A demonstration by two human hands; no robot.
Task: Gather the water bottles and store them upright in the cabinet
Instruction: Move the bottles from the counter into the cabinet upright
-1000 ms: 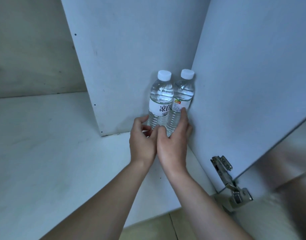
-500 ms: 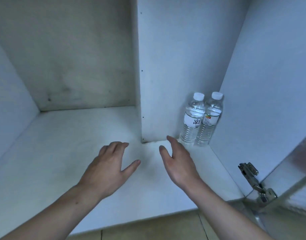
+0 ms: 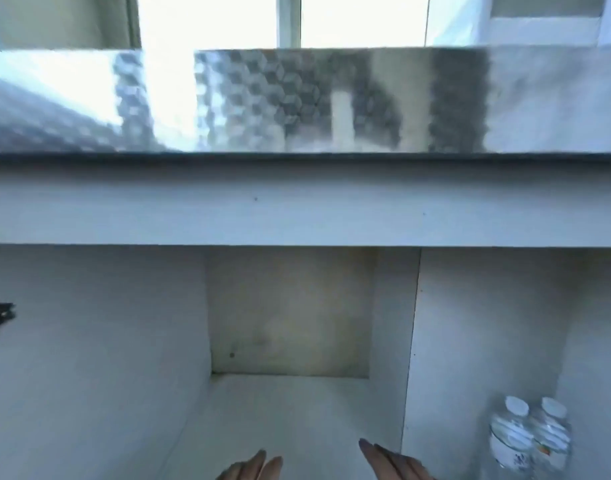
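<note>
Just right of the right hand [image 3: 394, 460], beyond a thin white divider panel [image 3: 410, 341], two water bottles [image 3: 529, 441] stand upright and touching in the far corner of their cabinet [image 3: 297, 220] compartment. Neither hand touches them. Only fingertips show at the bottom edge of the view: the left hand [image 3: 252, 467] and the right hand both reach forward over the cabinet floor [image 3: 290, 410] with fingers straight and loosely spread, holding nothing.

The bottles look full, clear, thin-walled plastic with white screw caps and paper-like label bands, though blur hides the print. Judging by that, each should feel moderately heavy for its size, stiff while sealed yet dent-prone under a hard squeeze, and smooth enough to slip if wet. The best hold is probably around the middle of the body at the label, where the wall gives grip, rather than by the narrow cap.

Above the hands, the cabinet is matte white board with flat, square-edged panels and a duller beige back wall [image 3: 290, 313]. Higher still runs a glossy countertop [image 3: 297, 105] reflecting a hexagon-patterned surface, with a bright window [image 3: 290, 19] beyond it.
</note>
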